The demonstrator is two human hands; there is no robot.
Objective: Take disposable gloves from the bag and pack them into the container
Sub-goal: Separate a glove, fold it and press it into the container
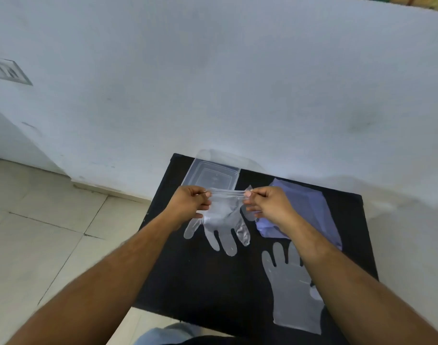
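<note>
A clear disposable glove (222,221) hangs fingers-down above the black table (195,277), stretched by its cuff between both hands. My left hand (190,201) pinches the cuff's left end; my right hand (267,204) pinches the right end. Behind them stands a clear plastic container (210,176) at the table's far edge. A purple-tinted bag (310,207) lies to the right, partly under my right hand. A second clear glove (291,292) lies flat near the front right, my right forearm crossing it.
The table stands against a white wall (213,83). Light floor tiles (51,232) spread to the left. A switch plate (8,70) is on the wall at far left. My knee in blue cloth (168,336) shows at the bottom edge.
</note>
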